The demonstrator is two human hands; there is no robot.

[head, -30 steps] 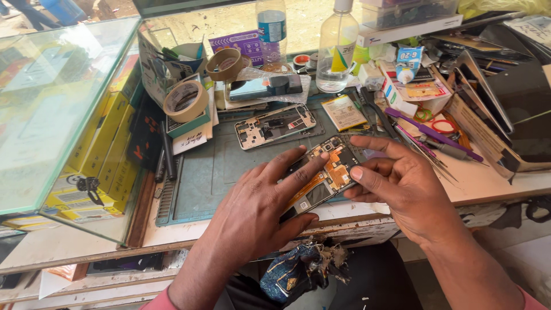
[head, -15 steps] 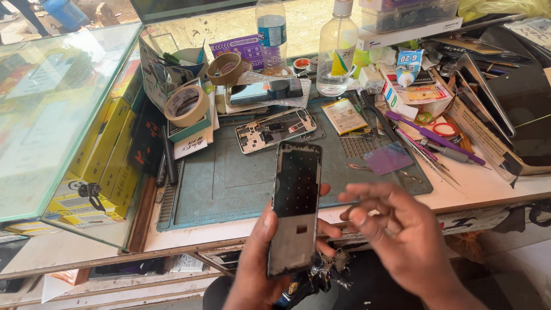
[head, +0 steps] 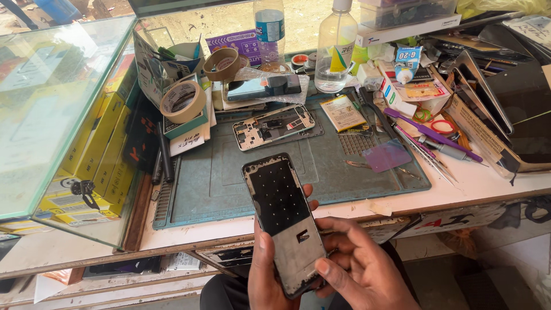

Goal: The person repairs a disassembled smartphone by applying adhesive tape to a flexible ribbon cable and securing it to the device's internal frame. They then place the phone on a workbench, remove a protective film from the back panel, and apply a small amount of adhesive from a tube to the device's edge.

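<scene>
My left hand (head: 270,272) holds a bare phone frame (head: 284,218), a dark metal plate with small holes, upright over the bench's front edge. The thumb lies on its lower left side and the fingers wrap behind it. My right hand (head: 361,267) supports the frame's lower right edge with a fingertip pressed on it. On the grey-green work mat (head: 229,178) behind lies an opened phone body (head: 274,126) showing its circuit boards.
A purple plastic card (head: 387,156) and tweezers (head: 427,158) lie on the mat's right. Tape rolls (head: 183,100), bottles (head: 336,49), a battery (head: 342,112) and boxes crowd the back. A glass case (head: 51,103) over yellow boxes stands left. Dark screens (head: 516,109) lean right.
A second ago both hands worked on a phone with exposed board on the mat. Since then the dark frame was lifted off and brought toward me, and now both hands hold it.
</scene>
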